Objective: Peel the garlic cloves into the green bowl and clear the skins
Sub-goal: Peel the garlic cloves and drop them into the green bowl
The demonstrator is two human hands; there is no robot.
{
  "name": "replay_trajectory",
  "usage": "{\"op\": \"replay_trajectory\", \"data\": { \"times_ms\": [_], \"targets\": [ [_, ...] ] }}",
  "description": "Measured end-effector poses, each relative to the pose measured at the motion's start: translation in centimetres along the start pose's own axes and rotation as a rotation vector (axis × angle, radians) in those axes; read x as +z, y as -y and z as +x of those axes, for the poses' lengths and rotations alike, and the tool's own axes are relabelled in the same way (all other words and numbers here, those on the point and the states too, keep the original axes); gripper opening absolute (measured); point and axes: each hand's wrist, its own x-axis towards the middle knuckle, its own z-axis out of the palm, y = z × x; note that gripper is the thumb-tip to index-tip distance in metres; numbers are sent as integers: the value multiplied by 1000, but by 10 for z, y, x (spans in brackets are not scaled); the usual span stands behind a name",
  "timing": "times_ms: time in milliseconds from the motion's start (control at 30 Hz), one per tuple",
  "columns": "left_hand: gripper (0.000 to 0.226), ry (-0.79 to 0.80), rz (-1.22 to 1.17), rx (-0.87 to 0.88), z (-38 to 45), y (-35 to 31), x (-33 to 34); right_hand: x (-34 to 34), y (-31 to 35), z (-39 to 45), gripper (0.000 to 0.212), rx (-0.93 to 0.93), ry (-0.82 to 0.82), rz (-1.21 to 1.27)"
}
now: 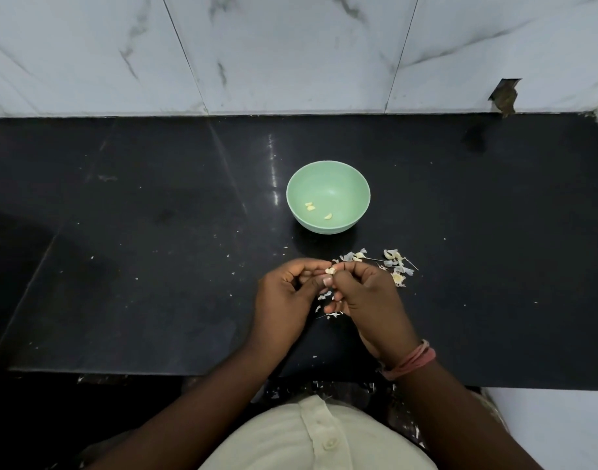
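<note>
Left hand (285,293): fingers curled, pinching the clove (330,271) against the right.
Clove: held between both hands, above the worktop (155,266), near the bowl (328,171).
Bowl: green, three peeled cloves (310,206) inside.
Right hand (365,293): pinching the same clove.
Skins (396,266): scattered just right of the hands.

Between my two hands, the left hand (284,293) and the right hand (362,296), the garlic clove (330,271) showed only as a pale speck, most of it covered by my fingertips. I couldn't tell how much skin it kept. Some skins (324,296) lay partly under my right hand. The bench (121,266) ran off both side edges.
</note>
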Motion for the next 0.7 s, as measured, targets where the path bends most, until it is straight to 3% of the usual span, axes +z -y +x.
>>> {"op": "replay_trajectory", "data": {
  "times_ms": [167,367,467,600,700],
  "targets": [
    [13,-34,-287,-162,2,6,1,3,-1,-2,14,-10,14,-28],
    [23,-110,-697,-330,6,14,-3,0,-13,0,10,45,-67,-13],
    [23,-109,-770,-352,5,13,-4,-2,-13,0,9,-27,-70,-71],
    [25,-106,-763,-349,4,12,-4,0,-12,0,24,-184,-67,-205],
    [25,-114,-737,-345,3,12,-4,1,-17,1,15,-315,-85,-358]
  ]
}}
